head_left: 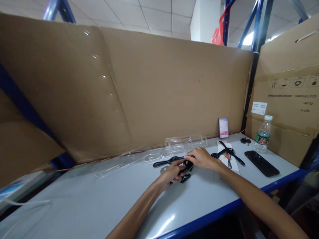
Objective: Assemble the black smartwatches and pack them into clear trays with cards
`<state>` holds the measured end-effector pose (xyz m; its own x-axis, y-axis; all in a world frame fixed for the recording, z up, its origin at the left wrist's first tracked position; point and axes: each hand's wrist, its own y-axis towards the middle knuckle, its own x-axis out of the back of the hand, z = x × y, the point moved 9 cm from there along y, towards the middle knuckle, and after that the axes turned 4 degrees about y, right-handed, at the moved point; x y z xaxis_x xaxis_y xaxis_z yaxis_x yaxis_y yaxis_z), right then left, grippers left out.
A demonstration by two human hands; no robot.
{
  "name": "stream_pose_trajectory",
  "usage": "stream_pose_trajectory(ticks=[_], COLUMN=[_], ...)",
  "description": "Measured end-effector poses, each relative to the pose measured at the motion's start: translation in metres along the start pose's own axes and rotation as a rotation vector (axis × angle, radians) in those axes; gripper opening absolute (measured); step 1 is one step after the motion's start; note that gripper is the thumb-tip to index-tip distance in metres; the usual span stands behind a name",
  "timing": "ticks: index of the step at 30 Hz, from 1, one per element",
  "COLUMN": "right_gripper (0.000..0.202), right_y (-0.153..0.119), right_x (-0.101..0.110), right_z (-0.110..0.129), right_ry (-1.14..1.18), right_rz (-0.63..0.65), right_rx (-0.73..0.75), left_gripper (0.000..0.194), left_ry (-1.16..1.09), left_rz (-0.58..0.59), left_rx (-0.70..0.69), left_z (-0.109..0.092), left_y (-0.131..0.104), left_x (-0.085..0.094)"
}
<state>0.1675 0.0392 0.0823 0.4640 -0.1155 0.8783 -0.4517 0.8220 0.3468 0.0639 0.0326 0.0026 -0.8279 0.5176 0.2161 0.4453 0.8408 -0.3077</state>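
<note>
Over the middle of the grey table, my left hand (173, 173) is closed around a small black part (188, 166) whose shape is partly hidden by the fingers. My right hand (201, 157) pinches the upper side of the same part, its fingertips close to the left ones. Behind the left hand lies a black piece with a long handle (161, 163). A smaller black piece (185, 178) shows just below the hands, close to the tabletop. To the right of my right hand, black long-armed pieces (230, 151) lie crossed on a white sheet (235, 168).
Clear plastic trays (184, 142) lie along the cardboard wall (174, 83). A phone (223, 128) with a lit screen leans at the back. To the right are a dark phone (261, 163), keys (245, 140) and a bottle (263, 134). The table's blue edge (199, 217) runs along the front.
</note>
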Motion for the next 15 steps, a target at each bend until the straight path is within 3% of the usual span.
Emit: stream_pose_trajectory(ticks=[5,10,15], right_gripper=[0.026,0.021,0.022], right_y=[0.005,0.003,0.002], right_x=[0.011,-0.001,-0.013], right_z=[-0.015,-0.027,-0.034], right_ry=[-0.110,-0.108,0.076], right_rz=[-0.055,0.087,0.203], right_rx=[0.025,0.043,0.025], left_gripper=[0.064,0.068,0.065], left_ry=[0.039,0.096,0.148], left_rz=[-0.057,-0.016,-0.013], left_rx=[-0.047,-0.099,-0.129], left_z=[-0.006,-0.007,-0.011], left_y=[-0.003,0.001,0.000], left_x=[0.005,0.000,-0.002])
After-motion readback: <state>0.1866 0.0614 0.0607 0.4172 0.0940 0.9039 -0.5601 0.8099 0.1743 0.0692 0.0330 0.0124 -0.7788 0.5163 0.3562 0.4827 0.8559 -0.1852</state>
